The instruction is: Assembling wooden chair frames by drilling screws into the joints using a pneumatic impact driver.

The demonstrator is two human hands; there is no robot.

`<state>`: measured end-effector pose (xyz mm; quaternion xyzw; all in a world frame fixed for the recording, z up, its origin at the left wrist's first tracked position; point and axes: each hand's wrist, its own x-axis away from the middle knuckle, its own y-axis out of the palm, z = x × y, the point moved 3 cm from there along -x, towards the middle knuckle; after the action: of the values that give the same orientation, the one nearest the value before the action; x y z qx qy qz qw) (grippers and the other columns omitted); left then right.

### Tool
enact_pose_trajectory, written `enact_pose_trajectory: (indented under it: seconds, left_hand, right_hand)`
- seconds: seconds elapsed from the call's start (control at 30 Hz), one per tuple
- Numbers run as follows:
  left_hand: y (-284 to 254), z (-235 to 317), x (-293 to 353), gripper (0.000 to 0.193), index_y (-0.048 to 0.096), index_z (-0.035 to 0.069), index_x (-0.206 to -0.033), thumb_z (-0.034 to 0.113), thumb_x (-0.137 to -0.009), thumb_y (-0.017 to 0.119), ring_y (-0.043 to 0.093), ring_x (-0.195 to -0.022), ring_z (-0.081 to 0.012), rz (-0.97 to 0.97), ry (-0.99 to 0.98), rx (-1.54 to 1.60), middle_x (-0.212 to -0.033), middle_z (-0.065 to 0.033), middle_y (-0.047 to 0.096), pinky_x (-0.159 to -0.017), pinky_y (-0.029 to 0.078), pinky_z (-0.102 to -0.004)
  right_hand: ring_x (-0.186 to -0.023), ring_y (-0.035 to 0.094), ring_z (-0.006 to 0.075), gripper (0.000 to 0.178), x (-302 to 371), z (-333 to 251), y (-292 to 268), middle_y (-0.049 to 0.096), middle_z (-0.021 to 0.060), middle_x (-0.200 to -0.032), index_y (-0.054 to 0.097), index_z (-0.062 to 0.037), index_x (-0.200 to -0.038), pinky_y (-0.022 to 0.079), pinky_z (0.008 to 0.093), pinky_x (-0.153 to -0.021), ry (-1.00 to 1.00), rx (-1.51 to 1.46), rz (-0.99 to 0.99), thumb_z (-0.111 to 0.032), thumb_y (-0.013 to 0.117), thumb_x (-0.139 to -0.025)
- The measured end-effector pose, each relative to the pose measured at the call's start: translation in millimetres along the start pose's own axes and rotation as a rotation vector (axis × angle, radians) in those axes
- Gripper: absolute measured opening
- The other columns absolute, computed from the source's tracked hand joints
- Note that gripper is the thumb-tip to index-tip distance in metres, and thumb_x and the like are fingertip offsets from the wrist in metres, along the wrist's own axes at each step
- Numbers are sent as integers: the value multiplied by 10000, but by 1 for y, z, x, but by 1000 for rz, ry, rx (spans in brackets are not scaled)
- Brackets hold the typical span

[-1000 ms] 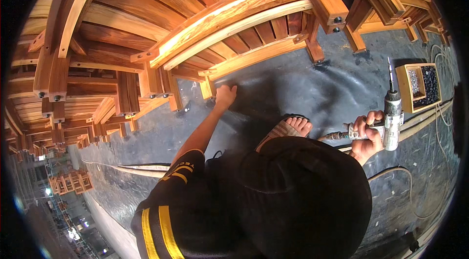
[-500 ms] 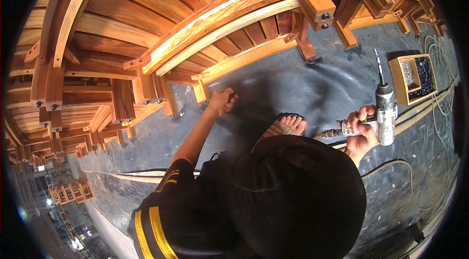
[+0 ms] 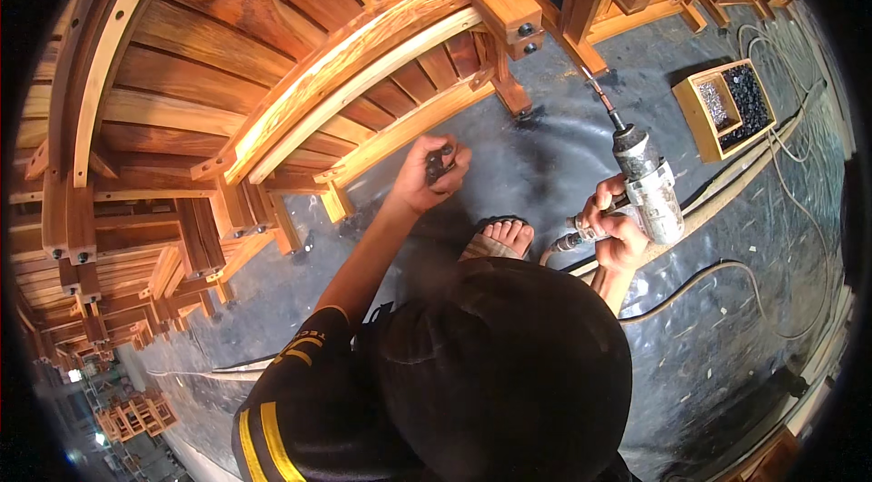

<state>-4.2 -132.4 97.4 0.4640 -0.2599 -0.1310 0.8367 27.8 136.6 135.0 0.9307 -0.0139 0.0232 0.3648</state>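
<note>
In my right hand [image 3: 614, 226] is a worn silver air screwdriver [image 3: 652, 187], its handle wrapped by my fingers. The long bit [image 3: 601, 99] points up and leftward, apart from the wood as far as I can tell. My left hand [image 3: 420, 180] is curled around small black pieces [image 3: 440, 164], partly hidden by the fingers. Just beyond it lies a slatted wooden furniture piece [image 3: 363, 59] with curved rails. One thick leg [image 3: 510, 14] of it carries black pads on its end. A pale short leg [image 3: 337, 202] is near my left hand.
A wooden box [image 3: 704, 130] on the right holds silver screws [image 3: 711, 103] and black pads [image 3: 750, 100] in separate compartments. Hoses [image 3: 718, 266] snake over the dark floor sheet [image 3: 509, 146]. More wooden furniture [image 3: 168, 273] stands at the left and far right. My sandalled foot [image 3: 504, 235] is between my hands.
My left hand has risen and turned, showing the black pieces in it. The screwdriver has moved left and tilted toward the furniture. The whole view has shifted, so the box sits further left.
</note>
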Motion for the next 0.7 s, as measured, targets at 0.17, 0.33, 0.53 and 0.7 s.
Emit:
enact_pose_trajectory:
  seconds: [0.17, 0.33, 0.53, 0.7]
  left_hand:
    - [20, 0, -8, 214, 451, 97, -693, 233, -826, 549, 341, -391, -87, 57, 48, 74, -644, -32, 447, -330, 257, -204]
    - [56, 16, -5, 227, 445, 92, -690, 218, -846, 551, 335, -391, -82, 115, 155, -6, -618, -36, 437, -324, 256, -193]
    - [80, 36, -7, 308, 419, 61, -658, 258, -856, 548, 326, -384, -71, 64, 194, -37, -589, -25, 419, -342, 268, -187]
    - [100, 38, -12, 253, 446, 62, -707, 242, -852, 550, 337, -386, -75, 70, 248, -87, -603, -26, 427, -340, 269, -188]
  right_hand:
    - [-461, 449, 164, 432, 1, 5, 4, 485, 112, -748, 462, 13, -922, 435, 312, -492, 62, 8, -43, -2, 535, -496]
    - [-519, 487, 170, 410, 6, 8, 13, 530, 128, -741, 526, 60, -935, 413, 262, -481, 90, -60, -101, 61, 501, -525]
    - [-639, 518, 162, 425, 15, 21, 21, 532, 97, -797, 527, 58, -919, 422, 257, -570, 165, 145, 5, 78, 490, -496]
    - [-829, 569, 206, 541, 20, 36, 0, 585, 105, -927, 539, 15, -1023, 475, 293, -706, 14, 792, -62, 131, 545, -494]
